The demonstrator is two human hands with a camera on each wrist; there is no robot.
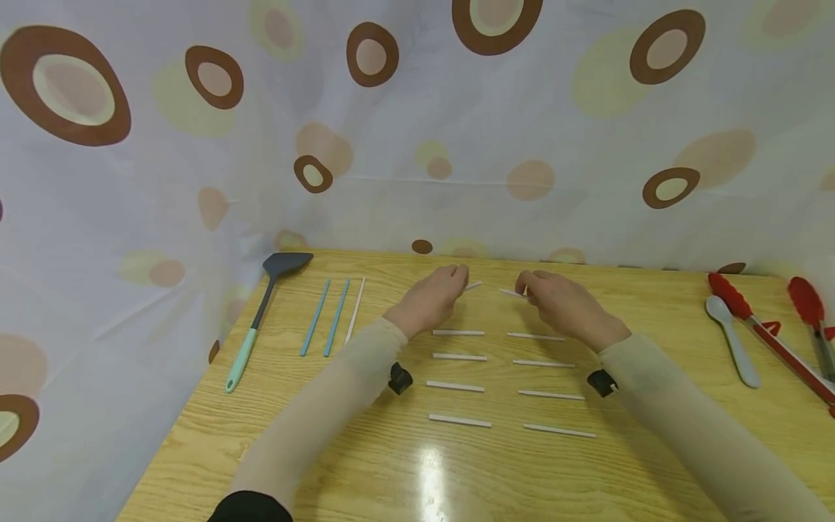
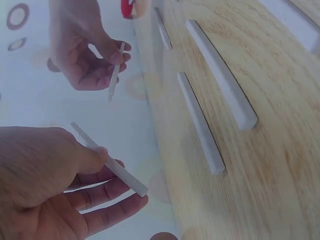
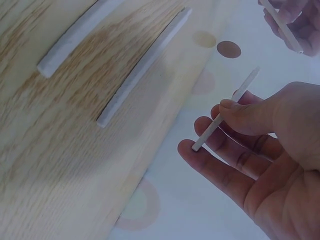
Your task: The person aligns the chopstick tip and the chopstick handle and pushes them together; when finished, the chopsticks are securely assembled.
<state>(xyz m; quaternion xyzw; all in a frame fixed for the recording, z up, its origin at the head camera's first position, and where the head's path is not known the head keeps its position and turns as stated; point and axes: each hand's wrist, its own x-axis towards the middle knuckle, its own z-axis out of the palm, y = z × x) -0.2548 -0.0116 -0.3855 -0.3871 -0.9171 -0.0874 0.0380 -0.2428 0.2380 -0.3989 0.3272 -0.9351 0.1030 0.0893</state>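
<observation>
Above the far part of the wooden table, my left hand [image 1: 430,299] pinches a short white stick [image 2: 126,175] between thumb and fingers. Across from it, my right hand [image 1: 567,303] holds another thin white stick [image 3: 206,134], thumb on one side and fingertips on the other. Both sticks are off the table and apart from each other. Nearer to me, short white sticks lie in two columns of several each: a left column with a stick [image 1: 459,357] below the left hand, and a right column with a stick [image 1: 543,364] below the right hand.
Left on the table [image 1: 365,464] lie a dark spatula [image 1: 261,308] with a mint handle, two blue sticks [image 1: 315,317] and a longer white stick [image 1: 355,308]. A pale spoon [image 1: 733,344] and red tongs [image 1: 770,337] lie at the right. A spotted curtain [image 1: 391,130] hangs behind.
</observation>
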